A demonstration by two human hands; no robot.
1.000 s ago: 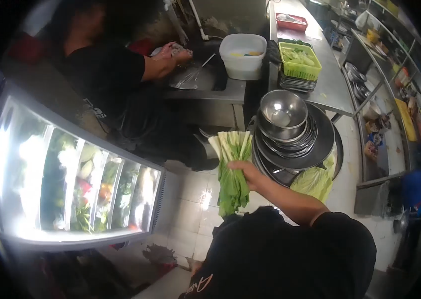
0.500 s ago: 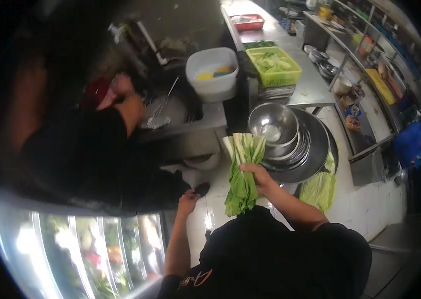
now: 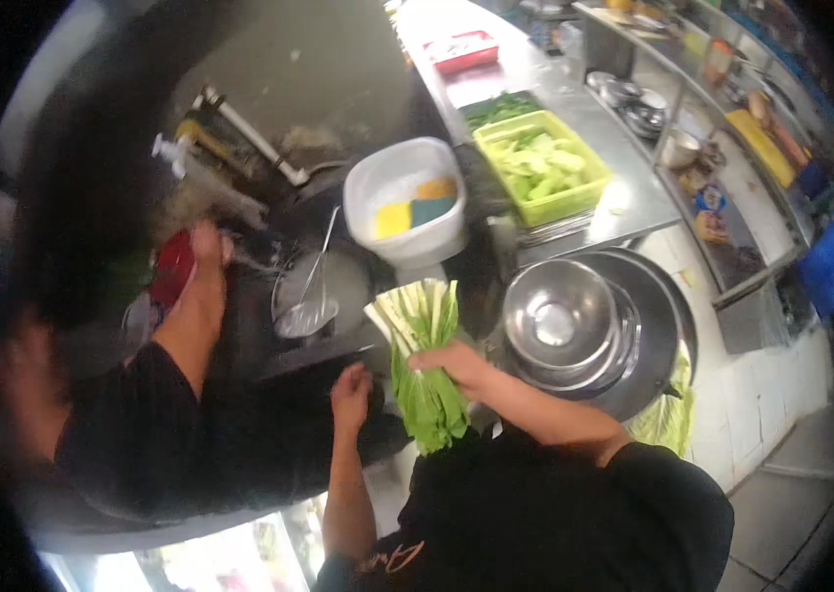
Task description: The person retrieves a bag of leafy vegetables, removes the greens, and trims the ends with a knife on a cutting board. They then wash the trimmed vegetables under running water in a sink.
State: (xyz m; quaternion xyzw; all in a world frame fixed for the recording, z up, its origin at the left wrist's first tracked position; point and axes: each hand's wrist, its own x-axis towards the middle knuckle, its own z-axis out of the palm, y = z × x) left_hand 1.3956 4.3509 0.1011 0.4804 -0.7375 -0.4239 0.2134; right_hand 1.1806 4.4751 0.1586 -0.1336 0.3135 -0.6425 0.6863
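My right hand (image 3: pixel 454 369) is wrapped round a bunch of leafy greens (image 3: pixel 425 395), with the pale cut stems pointing up and the leaves hanging down. To the left of the bunch is my left hand (image 3: pixel 351 395), raised and apart from it, with its fingers curled; whether anything is in them cannot be made out. Beyond the greens stands a white tub (image 3: pixel 405 197) holding yellow, green and orange pieces. Steel bowls (image 3: pixel 555 321) are stacked to the right of my right hand, beside a large dark round pan (image 3: pixel 659 331).
A co-worker's arm (image 3: pixel 190 326) reaches over the sink at the left, near a red object (image 3: pixel 172 268). A strainer (image 3: pixel 306 318) lies in the sink. A yellow-green basket of cut greens (image 3: pixel 545 207) and a red tray (image 3: pixel 461 51) stand on the steel counter (image 3: pixel 639 202).
The view has turned and moved toward the sink and tub. The greens stay in my right hand. My left hand, out of view at first, has come up beside the bunch.
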